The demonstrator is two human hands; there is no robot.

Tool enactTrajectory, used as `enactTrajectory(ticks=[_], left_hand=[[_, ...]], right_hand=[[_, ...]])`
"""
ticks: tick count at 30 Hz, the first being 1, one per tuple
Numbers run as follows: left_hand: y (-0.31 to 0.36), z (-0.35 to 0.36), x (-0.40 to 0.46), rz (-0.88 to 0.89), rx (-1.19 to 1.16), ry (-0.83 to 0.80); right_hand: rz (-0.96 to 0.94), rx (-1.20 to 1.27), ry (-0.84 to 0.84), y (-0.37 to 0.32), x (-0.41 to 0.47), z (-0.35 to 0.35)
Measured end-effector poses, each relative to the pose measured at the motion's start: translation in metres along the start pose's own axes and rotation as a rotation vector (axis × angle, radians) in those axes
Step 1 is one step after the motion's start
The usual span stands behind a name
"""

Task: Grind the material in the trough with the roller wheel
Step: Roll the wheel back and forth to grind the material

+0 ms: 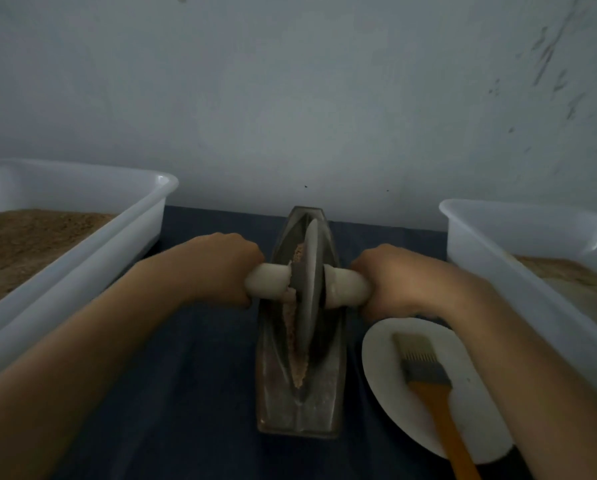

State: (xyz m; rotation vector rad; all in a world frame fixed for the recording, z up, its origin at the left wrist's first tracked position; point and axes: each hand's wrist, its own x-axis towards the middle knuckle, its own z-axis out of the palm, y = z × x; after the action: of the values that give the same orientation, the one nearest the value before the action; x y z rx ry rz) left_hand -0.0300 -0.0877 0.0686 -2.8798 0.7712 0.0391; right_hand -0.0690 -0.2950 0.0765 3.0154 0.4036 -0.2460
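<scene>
We see the trough (299,393) lying in the middle of a dark blue cloth (193,393), a narrow boat-shaped vessel of dull grey metal whose long axis runs straight away from us toward the pale wall (290,98), its pointed far end nearly at the cloth's back edge. Inside its V-shaped channel lies the material (292,341), a coarse tan-pink crumb strung along the groove. The roller wheel (309,282) stands upright on edge in that channel, a thin grey disc aligned with the trough's length, sitting in the far half. Its axle crosses the trough at right angles, ending in two thick, smooth, off-white handles (267,280). Our left hand (221,268) wraps the left handle with fingers curled round it, and our right hand (397,282) clamps the right handle the same way; both wrists reach in from the near corners. On either side sit translucent white plastic tubs, the left tub (82,244) and the right tub (498,244), each holding brown granular powder. Near the right forearm rests a white plate (383,358), round and matte, carrying a brush (425,372) with pale bristles, a grey metal ferrule and an orange handle pointing toward us.
</scene>
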Motion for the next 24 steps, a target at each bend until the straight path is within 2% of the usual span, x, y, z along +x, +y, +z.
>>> enactTrajectory(ticks=[3,6,10,20,22,24], left_hand=[[0.001,-0.008,-0.013,0.056,0.021,-0.128],[-0.001,-0.01,-0.018,0.081,0.013,-0.155],[-0.001,-0.004,-0.007,0.033,-0.018,-0.14],[-0.005,0.026,0.04,-0.162,0.034,0.446],[-0.003,0.028,0.044,-0.168,0.045,0.517],[-0.001,0.028,0.044,-0.167,0.043,0.514]], right_hand=[[-0.044,-0.006,-0.05,-0.004,-0.016,-0.004],[-0.073,0.053,-0.053,-0.002,-0.022,-0.005],[-0.036,0.008,-0.057,0.003,-0.001,0.002],[0.104,-0.014,0.476,0.02,0.048,0.025],[0.112,-0.041,0.556,0.021,0.051,0.027],[0.121,-0.053,0.564,0.022,0.051,0.029]])
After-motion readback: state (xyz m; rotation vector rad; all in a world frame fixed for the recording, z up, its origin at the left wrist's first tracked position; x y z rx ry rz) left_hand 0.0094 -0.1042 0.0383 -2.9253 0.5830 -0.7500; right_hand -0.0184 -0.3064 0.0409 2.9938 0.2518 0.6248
